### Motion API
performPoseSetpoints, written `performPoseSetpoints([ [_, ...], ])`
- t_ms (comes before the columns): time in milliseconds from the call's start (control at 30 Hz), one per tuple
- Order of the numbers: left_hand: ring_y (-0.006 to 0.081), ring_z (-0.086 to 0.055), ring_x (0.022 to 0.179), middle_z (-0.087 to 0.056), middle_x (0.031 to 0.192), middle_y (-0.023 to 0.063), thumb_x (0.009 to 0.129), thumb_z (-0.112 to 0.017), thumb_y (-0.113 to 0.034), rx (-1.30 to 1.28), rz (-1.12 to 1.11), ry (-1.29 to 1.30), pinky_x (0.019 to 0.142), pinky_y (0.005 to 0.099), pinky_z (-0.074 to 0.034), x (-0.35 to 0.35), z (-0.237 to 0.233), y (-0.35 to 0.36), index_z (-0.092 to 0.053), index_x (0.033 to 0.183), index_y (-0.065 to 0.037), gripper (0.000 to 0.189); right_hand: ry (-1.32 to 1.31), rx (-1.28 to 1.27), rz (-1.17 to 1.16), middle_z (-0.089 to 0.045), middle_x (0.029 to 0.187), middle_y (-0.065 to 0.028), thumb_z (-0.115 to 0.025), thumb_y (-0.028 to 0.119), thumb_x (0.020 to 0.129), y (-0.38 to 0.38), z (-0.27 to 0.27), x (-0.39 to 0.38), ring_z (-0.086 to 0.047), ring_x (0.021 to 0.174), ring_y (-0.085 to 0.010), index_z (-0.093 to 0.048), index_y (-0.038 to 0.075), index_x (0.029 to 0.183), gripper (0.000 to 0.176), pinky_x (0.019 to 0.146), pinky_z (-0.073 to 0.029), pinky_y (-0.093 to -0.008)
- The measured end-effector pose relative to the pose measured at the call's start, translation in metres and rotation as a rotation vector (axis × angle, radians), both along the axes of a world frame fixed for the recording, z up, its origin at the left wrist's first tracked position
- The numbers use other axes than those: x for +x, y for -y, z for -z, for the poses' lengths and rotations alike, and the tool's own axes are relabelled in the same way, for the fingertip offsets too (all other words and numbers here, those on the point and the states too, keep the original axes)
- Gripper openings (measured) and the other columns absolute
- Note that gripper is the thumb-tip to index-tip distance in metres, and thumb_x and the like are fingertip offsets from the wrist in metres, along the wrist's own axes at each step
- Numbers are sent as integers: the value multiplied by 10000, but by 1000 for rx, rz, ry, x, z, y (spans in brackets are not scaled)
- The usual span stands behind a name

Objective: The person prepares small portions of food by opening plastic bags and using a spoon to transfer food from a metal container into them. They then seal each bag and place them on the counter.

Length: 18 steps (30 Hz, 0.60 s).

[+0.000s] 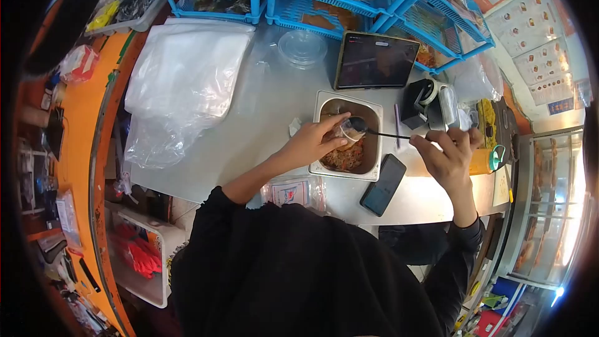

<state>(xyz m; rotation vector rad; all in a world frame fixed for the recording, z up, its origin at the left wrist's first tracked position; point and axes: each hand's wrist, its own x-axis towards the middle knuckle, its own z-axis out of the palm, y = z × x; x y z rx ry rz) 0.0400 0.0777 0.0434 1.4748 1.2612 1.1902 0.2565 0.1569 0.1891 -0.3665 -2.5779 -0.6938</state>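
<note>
My left hand [318,141] is closed round a small clear plastic cup [347,132], held over a steel pan [375,109]. Chopped reddish-brown food [343,158] lies in the pan below. Out to the right, my right hand [444,153] pinches the handle of a black spoon [390,135], whose bowl is at the cup's mouth. What is inside the cup is hard to make out. A dark phone [383,185] lies just right of the pan's lower corner.
Clear plastic bags [187,75] cover the table's left part. Behind the pan are a tablet [377,61], round clear lids [302,48] and blue racks [218,0]. A black dispenser [414,103] and an orange bottle [480,161] stand right. A printed packet [290,191] lies in front.
</note>
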Motion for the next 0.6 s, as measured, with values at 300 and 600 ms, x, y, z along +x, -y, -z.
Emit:
performPoseSetpoints([
  [300, 87, -522, 651, -575, 711, 56, 753, -622, -195, -129, 157, 17, 612, 231, -417, -12, -9, 3, -443, 1194, -76, 491, -106, -840, 100, -541, 614, 18, -708, 122, 597, -49, 22, 7, -376, 691, -155, -647, 86, 693, 120, 660, -284, -284],
  [600, 65, -500, 629, -573, 697, 46, 746, -639, -211, -71, 142, 109, 576, 214, -396, -17, 3, 0, -486, 1117, -10, 449, -211, -1061, 219, -559, 642, 0, -706, 82, 613, -57, 35, 13, -378, 694, -135, -662, 52, 735, 133, 644, -339, -251],
])
